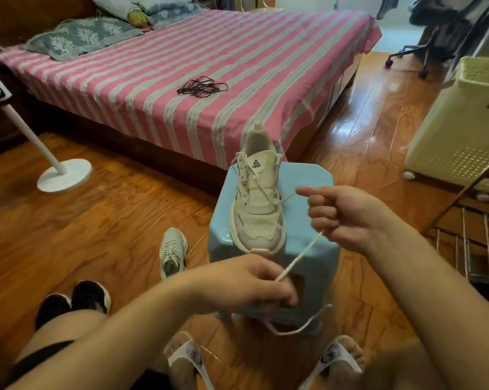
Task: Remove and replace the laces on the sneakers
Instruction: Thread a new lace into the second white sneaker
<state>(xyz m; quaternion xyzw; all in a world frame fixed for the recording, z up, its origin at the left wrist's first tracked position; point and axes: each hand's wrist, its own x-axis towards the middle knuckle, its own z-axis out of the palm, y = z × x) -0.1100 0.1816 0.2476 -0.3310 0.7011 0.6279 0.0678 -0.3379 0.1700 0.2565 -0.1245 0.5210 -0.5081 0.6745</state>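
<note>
So both hands (pixel 254 280) (pixel 342 215) pinch the white lace (pixel 299 256) mid-frame, stretched between them, sneaker (pixel 259 198) sitting on the blue stool (pixel 311 175).

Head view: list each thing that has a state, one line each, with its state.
Sneaker on stool: upright, partly unlaced.
White lace: pulled out of the lower eyelets, stretched between both hands.
Left hand: pinches the lace.
Right hand: grips the lace.
Sneaker on floor: upright, laced.
Black laces: loose on the bed.
</note>
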